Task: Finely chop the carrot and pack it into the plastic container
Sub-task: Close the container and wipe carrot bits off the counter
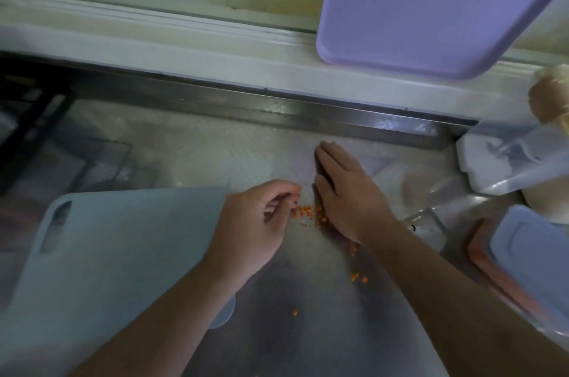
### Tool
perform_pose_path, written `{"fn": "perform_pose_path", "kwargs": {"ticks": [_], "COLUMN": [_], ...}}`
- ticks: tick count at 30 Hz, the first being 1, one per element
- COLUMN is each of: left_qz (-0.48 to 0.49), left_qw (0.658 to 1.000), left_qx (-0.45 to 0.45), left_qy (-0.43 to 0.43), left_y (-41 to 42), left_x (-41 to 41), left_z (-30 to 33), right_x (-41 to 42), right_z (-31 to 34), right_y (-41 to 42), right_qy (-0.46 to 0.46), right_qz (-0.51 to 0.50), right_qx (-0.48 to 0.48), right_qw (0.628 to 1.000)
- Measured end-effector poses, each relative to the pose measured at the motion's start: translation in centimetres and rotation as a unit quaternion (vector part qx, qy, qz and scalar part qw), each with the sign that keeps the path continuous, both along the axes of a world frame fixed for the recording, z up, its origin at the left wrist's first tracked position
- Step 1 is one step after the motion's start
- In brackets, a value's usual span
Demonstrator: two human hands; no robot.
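The little carrot bits lie on the metal counter, right between the two sets of fingers. The right hand stands flat like a wall, fingers pressed together, to stop them. The left hand curls its fingertips, seemingly pinching some bits to gather them.

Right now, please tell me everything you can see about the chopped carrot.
The carrot is in tiny orange bits, finely cut. Most lie in a small heap on the steel counter, between the left hand and the right hand. The left fingertips are curled beside the heap; the right hand stands edge-on against it. A few bits lie scattered nearer the person. None lies on the blue board.
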State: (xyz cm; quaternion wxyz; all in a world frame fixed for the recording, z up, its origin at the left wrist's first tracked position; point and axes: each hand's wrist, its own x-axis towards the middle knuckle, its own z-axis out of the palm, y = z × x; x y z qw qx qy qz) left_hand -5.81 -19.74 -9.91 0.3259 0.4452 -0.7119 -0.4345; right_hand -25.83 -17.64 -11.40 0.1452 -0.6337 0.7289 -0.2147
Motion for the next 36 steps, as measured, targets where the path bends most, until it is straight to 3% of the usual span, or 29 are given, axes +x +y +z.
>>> {"fn": "perform_pose_path", "kwargs": {"ticks": [4,6,10,16,20,23,27,32,36], "left_qz": [0.073,0.096,0.009,-0.060,-0.001,0.038,0.032,0.008,0.014], "left_qw": [0.986,0.972,0.947,0.943,0.965,0.960,0.949,0.958,0.971], "left_qx": [-0.113,-0.112,-0.153,-0.176,-0.144,-0.147,-0.115,-0.135,-0.138], "left_qy": [-0.103,-0.184,-0.282,-0.276,-0.218,-0.234,-0.291,-0.253,-0.195], "left_y": [-0.1,0.0,2.7,5.9,5.5,4.4,3.4,2.0,1.6], "left_x": [3.3,4.6,4.6,3.6,4.3,5.4,6.2,6.4,6.7], "left_z": [-0.4,-1.2,-3.0,-3.4,-2.4,-1.5,-1.6,-1.5,-1.3], "right_x": [3.4,4.1,4.5,4.5,4.5,4.8,5.6,7.1,9.3], "right_z": [0.3,0.3,0.2,0.1,-0.2,-0.2,0.3,1.2,2.0], "right_y": [5.9,7.5,8.3,9.1,10.6,11.1,10.8,9.9,7.3], "right_qy": [-0.062,-0.078,-0.106,-0.118,-0.108,-0.105,-0.093,-0.084,-0.177], "right_qz": [0.114,0.134,0.119,0.097,0.088,0.065,0.048,0.021,-0.051], "right_qx": [-0.004,-0.014,-0.027,-0.049,-0.070,-0.087,-0.107,-0.108,-0.097], "right_qw": [0.991,0.988,0.987,0.987,0.988,0.989,0.989,0.990,0.978]}}
